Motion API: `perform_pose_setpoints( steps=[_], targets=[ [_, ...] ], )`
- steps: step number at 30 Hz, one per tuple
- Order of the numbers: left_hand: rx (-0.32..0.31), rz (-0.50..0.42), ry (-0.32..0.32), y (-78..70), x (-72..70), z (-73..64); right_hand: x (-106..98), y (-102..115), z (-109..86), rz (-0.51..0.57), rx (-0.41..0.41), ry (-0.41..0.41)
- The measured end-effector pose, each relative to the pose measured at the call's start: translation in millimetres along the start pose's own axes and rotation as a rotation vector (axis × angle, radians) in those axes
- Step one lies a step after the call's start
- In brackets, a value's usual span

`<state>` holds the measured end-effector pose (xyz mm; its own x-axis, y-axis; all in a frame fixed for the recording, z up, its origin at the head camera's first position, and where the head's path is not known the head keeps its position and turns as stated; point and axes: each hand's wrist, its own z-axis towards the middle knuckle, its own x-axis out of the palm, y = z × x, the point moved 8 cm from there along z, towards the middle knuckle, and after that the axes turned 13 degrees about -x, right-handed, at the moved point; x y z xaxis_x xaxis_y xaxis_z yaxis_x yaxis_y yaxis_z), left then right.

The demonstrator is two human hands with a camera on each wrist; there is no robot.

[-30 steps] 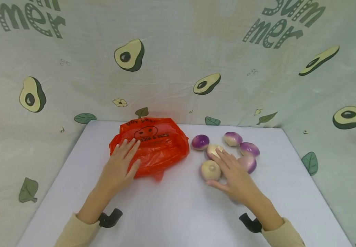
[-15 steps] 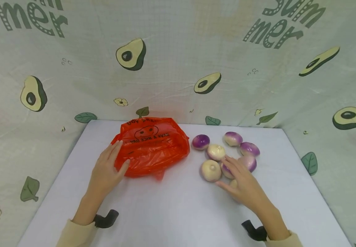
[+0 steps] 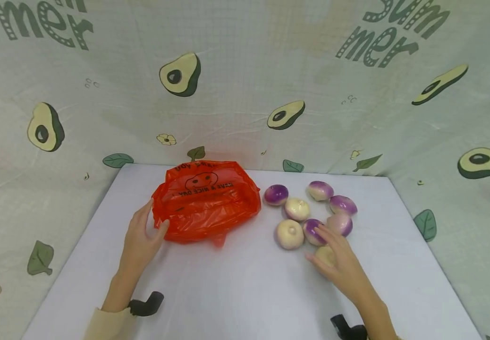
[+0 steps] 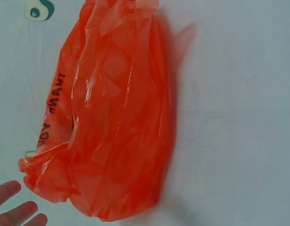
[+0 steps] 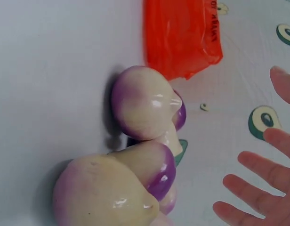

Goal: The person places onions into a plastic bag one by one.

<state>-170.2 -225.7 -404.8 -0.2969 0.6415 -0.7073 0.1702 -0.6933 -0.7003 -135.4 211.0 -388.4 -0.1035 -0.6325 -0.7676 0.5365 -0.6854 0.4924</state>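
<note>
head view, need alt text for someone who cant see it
A person's left hand is beside a crumpled red plastic bag, and their right hand is over the near end of a cluster of eight purple-and-white turnips. The bag and turnips lie on a white table before a pale cloth printed with avocados.

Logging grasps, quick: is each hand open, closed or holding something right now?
Left hand: open, holding nothing, by the bag.
Right hand: open, holding nothing, by the bulbs.

Red bag [image 3: 208, 208]: "THANK YOU", "HAVE A NICE DAY"; backdrop [image 3: 236, 61]: "summer".
</note>
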Motion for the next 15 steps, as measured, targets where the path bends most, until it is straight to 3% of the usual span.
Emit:
perform_pose_setpoints(
  steps=[9, 15],
  targets=[
    [-0.114, -0.132, -0.005, 20.8, 6.7, -0.8, -1, -15, -17.8, 0.060, 0.066, -0.063],
    [-0.208, -0.221, 0.046, 30.8, 15.5, -0.2, -4, -21, -27.7, 0.068, 0.119, -0.109]
  ],
)
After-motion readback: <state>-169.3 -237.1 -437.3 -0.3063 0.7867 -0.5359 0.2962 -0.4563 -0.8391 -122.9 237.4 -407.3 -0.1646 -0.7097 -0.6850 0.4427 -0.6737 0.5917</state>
